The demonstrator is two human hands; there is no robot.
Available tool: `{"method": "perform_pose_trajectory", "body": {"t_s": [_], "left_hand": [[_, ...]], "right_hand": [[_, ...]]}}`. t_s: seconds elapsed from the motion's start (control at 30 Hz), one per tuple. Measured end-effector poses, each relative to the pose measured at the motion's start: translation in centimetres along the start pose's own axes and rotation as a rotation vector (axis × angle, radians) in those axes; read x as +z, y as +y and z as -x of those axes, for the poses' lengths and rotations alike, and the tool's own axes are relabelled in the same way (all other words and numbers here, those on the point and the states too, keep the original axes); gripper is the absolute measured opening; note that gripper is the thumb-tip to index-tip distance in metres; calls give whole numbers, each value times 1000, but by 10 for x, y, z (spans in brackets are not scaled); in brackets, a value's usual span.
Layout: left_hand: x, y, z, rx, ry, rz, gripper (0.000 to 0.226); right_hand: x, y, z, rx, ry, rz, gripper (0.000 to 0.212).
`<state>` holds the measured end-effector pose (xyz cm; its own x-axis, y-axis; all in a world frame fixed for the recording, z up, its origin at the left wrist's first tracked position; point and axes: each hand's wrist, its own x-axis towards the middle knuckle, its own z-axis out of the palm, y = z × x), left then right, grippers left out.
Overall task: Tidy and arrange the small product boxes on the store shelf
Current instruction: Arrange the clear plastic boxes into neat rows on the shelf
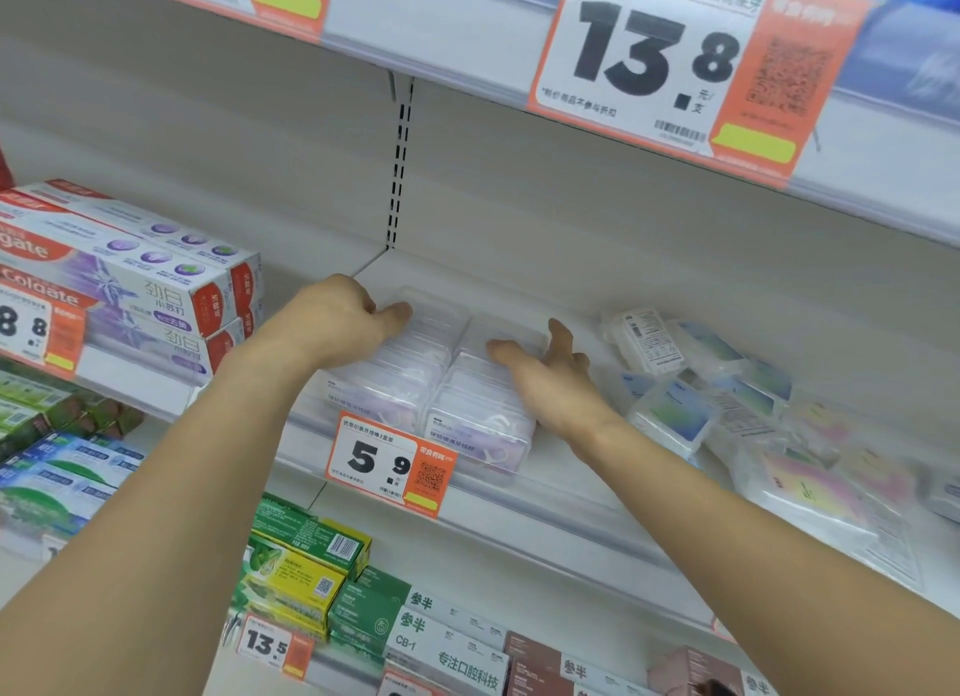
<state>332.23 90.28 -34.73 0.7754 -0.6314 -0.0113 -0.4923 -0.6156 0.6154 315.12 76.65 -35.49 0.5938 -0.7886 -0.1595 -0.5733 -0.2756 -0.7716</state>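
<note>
Loose packets [727, 399] crowd the shelf [571, 508] at your right, toothpaste cartons [156, 285] at left. At centre frame, two rows of clear boxes [441, 383]: your left hand [337, 321] curls on the left row, your right hand [550, 378] lies released over the right row

Two rows of small boxes [431, 383] stand side by side on the middle shelf [519, 290], running from its front lip toward the back. The left hand [337, 321] rests on the left row, the right hand [550, 378] on the right row. A price tag [389, 461] hangs below them. Toothpaste cartons [130, 280] lie to the left; loose packets [727, 394] lie heaped to the right.
</note>
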Motion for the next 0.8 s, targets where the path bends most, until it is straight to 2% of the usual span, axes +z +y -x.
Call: {"method": "perform_pose_trajectory", "body": {"t_s": [0.1,0.2,0.3,0.4,0.47,0.5,0.57,0.63,0.7,0.8], "left_hand": [[-7,22,9,75,163,-29,58],[-9,60,26,280,302,78,37],[12,109,57,510,244,168,23],[55,151,88,709,81,57,25],[84,170,103,760,-26,-24,37],[96,178,109,735,-92,-80,49],[116,184,116,609,-244,-219,72],[134,181,121,522,-348,-291,86],[145,178,123,506,-375,-279,95],[151,179,120,511,-327,-146,95]], "right_hand": [[-29,-3,12,-104,116,-81,80],[-76,8,33,-271,281,-100,56],[-130,40,56,-353,329,41,26],[-180,87,81,-296,401,202,15],[-205,123,95,-220,422,306,20],[-212,140,101,-184,403,347,30],[-215,169,110,-137,292,368,55],[-209,187,114,-131,176,348,69],[-205,194,110,-162,131,384,80],[-209,194,99,-201,101,428,86]]}}
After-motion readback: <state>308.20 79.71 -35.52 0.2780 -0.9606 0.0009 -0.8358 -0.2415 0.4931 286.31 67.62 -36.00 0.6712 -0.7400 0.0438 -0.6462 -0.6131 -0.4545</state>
